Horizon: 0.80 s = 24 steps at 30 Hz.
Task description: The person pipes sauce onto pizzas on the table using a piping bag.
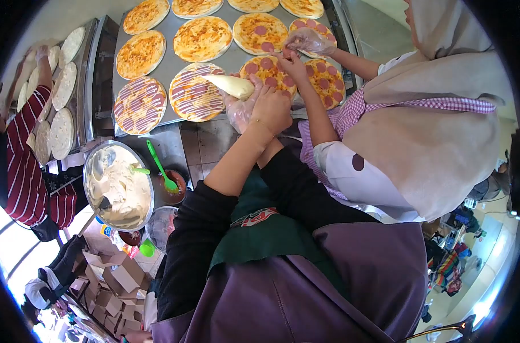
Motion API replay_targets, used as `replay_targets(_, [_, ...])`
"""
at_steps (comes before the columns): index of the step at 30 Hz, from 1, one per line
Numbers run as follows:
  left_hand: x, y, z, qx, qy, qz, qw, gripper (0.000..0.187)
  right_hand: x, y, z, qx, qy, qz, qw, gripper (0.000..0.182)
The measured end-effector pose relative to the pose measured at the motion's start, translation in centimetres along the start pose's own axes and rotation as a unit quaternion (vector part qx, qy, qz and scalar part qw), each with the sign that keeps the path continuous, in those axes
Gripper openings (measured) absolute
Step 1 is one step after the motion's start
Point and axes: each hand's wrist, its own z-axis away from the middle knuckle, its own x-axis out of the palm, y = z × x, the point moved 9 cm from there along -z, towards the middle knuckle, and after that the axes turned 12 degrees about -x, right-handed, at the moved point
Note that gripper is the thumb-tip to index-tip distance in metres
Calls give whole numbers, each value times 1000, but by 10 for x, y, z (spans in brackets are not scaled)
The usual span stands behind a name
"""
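Observation:
A piping bag (pixel 230 86) filled with pale cream points left above a pizza base (pixel 197 94) striped with sauce. My right hand (pixel 239 110), in a clear plastic glove, is wrapped around the bag's wide end. Crossing over it, my bare left hand (pixel 273 110) is closed at the back end of the bag; its fingertips are partly hidden. Another striped pizza (pixel 140 106) lies to the left. Just beyond my hands is a pizza topped with sausage slices (pixel 267 71).
Several pizzas cover the metal tray (pixel 171 67). A co-worker's gloved hand (pixel 308 41) and bare hand handle sausage slices at right. Left stand a bowl of cream (pixel 122 188), a green spatula (pixel 157 163) in a sauce container, and another worker beside plain bases (pixel 64 86).

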Motion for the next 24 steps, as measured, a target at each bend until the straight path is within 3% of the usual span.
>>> replay_targets(6, [4,-3,5,-9,-5,13,1000,16,1,-6,-7,-16,-13,-1,1000,64])
replay_targets(12, [-14,5,-2,5,55,82,995,11,20,48,23,-77,-21,73,994,53])
replay_targets(14, [-24,7,-6,20,76,128,989,8,21,61,28,-9,-5,-8,1000,49])
replay_targets(17, [-23,10,-15,42,61,144,987,7,22,65,23,26,-21,-48,998,62])
replay_targets(21, [-16,13,-27,61,25,117,991,8,30,95,36,47,-33,-107,993,58])
replay_targets(24, [-4,18,-35,68,-26,100,992,9,22,94,36,-17,36,-50,998,61])
